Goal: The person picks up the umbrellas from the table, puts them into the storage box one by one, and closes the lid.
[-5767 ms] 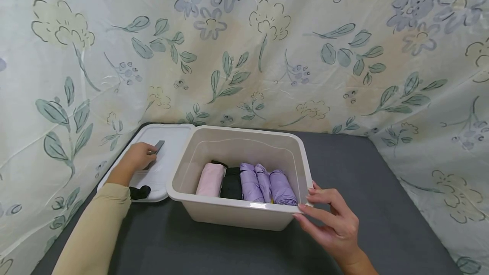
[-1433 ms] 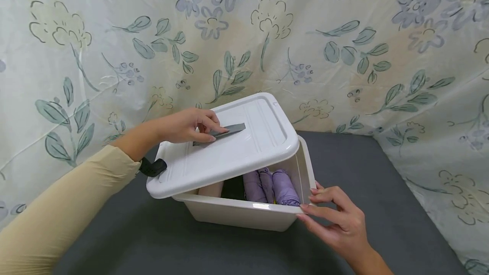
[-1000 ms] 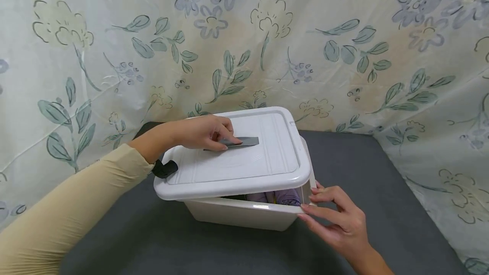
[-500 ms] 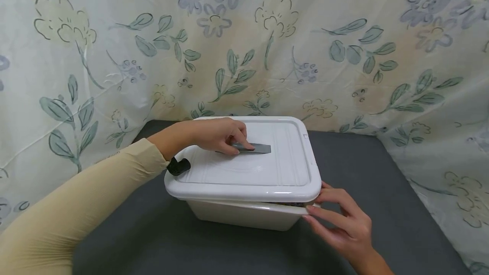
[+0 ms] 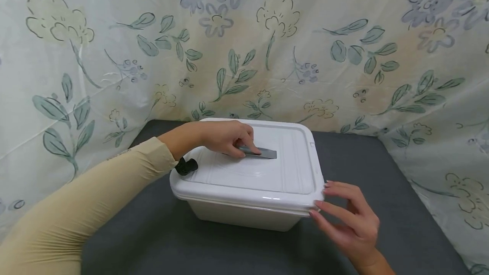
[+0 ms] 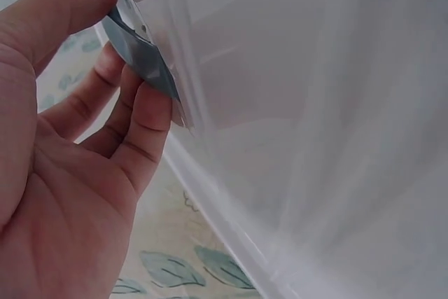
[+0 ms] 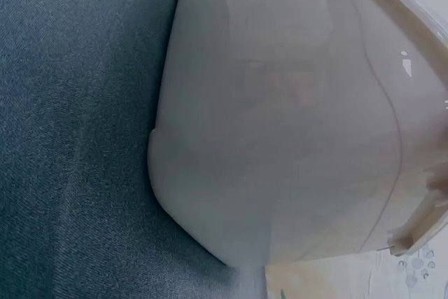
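Observation:
A white lid (image 5: 294,139) lies over the beige storage box (image 5: 240,213), its front edge down along the rim. My left hand (image 5: 227,137) pinches the grey handle (image 5: 268,153) in the middle of the lid. In the left wrist view the thumb and fingers are on either side of that handle (image 6: 143,61). My right hand (image 5: 353,220) is at the front right corner, with fingertips touching the lid's edge and the thumb just below. The box wall (image 7: 280,117) fills most of the right wrist view. The lid hides what is inside the box.
The box stands on a dark grey cloth-covered surface (image 5: 214,249). A floral curtain (image 5: 244,54) hangs behind and along both sides. A black strap end (image 5: 187,166) at my left wrist hangs over the lid's left side.
My left hand has carried the lid by its handle from the left onto the box, tilted at first, then level. The rolled purple, black and pink items are now covered. My right fingers have shifted slightly outward.

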The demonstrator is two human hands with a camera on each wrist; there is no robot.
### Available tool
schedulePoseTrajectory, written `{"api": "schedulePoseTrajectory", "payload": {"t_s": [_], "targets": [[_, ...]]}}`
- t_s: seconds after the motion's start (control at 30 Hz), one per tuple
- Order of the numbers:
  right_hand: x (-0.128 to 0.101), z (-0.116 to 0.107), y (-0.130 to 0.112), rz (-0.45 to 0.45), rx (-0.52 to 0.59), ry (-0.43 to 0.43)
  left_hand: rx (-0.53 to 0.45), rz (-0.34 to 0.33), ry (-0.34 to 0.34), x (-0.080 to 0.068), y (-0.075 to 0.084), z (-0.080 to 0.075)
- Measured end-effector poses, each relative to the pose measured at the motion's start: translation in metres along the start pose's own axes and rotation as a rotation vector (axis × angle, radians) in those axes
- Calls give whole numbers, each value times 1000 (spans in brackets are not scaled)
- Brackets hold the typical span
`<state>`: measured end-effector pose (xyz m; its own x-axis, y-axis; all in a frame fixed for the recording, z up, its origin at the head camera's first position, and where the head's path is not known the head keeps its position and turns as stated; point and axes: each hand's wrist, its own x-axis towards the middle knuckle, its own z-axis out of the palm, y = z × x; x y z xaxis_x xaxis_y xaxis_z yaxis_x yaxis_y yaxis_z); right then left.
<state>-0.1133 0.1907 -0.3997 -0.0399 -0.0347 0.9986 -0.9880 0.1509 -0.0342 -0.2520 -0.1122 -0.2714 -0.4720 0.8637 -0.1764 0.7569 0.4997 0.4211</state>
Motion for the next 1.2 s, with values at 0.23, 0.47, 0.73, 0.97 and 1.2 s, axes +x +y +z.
{"api": "schedulePoseTrajectory", "payload": {"t_s": [0.23, 0.47, 0.73, 0.97, 1.2], "targets": [[-4, 2, -1, 72, -29, -69, -1, -13, -22, 2, 3, 4], [-7, 1, -1, 47, -11, -48, -8, -28, -37, 2, 4, 6], [-8, 2, -1, 13, 49, -25, 3, -61, -37, 3, 7, 10], [-9, 2, 0, 18, 43, -32, 48, -100, -5, -2, 8, 12], [-9, 1, 0, 30, -8, -52, 21, -140, 64, -27, 8, 11]]}}
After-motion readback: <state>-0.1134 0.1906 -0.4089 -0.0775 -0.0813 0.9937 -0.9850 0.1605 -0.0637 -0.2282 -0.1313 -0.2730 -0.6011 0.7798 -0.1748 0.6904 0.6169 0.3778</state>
